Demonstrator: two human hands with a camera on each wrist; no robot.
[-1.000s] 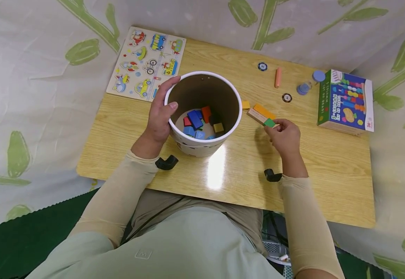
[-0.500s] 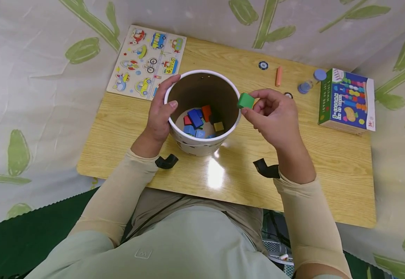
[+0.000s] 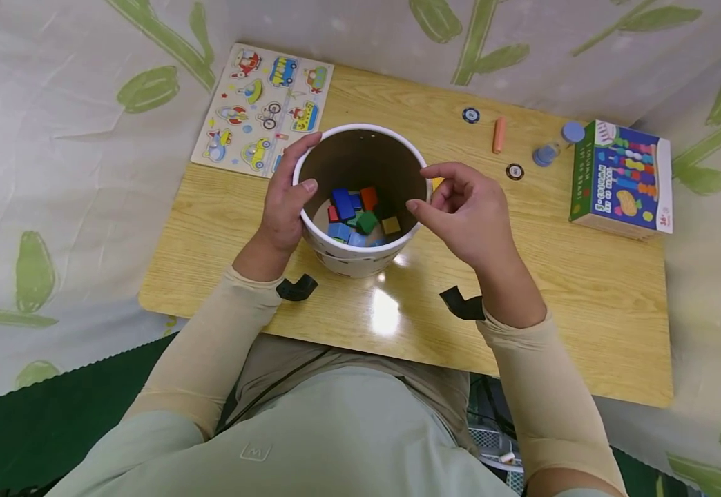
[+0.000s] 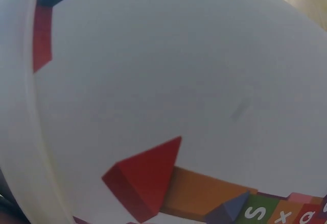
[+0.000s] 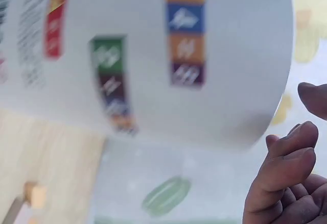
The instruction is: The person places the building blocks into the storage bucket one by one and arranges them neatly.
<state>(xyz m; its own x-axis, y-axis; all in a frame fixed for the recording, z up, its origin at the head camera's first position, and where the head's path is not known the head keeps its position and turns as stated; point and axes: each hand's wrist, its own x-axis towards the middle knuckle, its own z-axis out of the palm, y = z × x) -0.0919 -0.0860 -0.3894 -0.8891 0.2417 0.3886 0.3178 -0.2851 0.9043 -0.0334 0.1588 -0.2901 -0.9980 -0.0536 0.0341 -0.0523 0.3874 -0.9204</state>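
A white round bucket (image 3: 365, 264) with a brown inside stands near the table's middle. My left hand (image 3: 286, 200) grips its left rim, thumb over the edge and fingers along the outside. My right hand (image 3: 469, 214) hovers at the right rim with thumb and fingers apart, holding nothing; the right wrist view shows the fingers (image 5: 286, 168) beside the bucket wall (image 5: 240, 55). On the bucket floor lie several coloured blocks, among them a green block (image 3: 367, 222), a dark blue block (image 3: 343, 204) and an orange-red block (image 3: 369, 198). The left wrist view shows only the printed outer wall (image 4: 153, 81).
A picture puzzle board (image 3: 261, 110) lies at the back left. Behind the bucket, to the right, are two round chips (image 3: 471, 115), an orange stick (image 3: 499, 135) and a small hourglass (image 3: 545, 154). A bead-set box (image 3: 624, 179) stands far right. A yellow-orange block (image 3: 437, 182) is partly hidden by my right hand.
My right hand took the green block from the table, carried it left to the rim and let it go. The green block now lies inside the bucket. My left hand stayed put.
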